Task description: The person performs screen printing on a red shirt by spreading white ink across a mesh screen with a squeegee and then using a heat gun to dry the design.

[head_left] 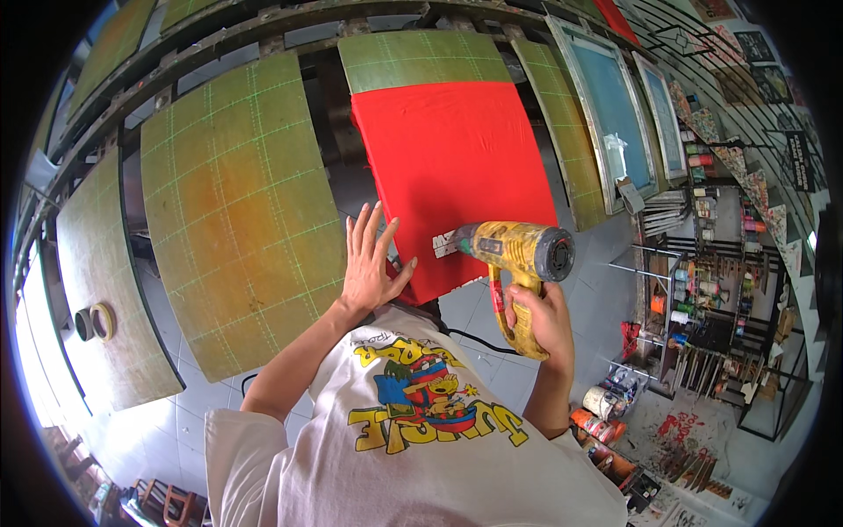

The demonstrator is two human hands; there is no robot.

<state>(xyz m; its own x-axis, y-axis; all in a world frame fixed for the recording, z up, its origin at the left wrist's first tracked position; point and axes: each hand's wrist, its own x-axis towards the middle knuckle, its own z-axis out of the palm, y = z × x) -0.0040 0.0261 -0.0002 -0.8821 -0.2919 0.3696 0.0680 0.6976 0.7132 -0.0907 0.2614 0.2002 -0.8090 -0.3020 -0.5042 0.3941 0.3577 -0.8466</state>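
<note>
A red cloth (457, 145) is stretched over a green-lined board (417, 57) in front of me. White printing (446, 244) lies near the cloth's near edge. My right hand (542, 318) is wrapped round the handle of a worn yellow heat gun (509, 246). The gun's nozzle points left, over the cloth beside the white printing. My left hand (373, 263) has its fingers spread along the left edge of the cloth, with nothing in it. Whether its fingertips press on the cloth I cannot tell. The gun hides part of the cloth's near right corner.
Further green-lined boards (241, 211) stand to the left. Two tape rolls (95, 322) lie on the far left one (97, 255). Framed screens (615, 114) lean at the right. Beyond them stands a rack (694, 299) with pots and tools. A power cord (483, 341) hangs near my waist.
</note>
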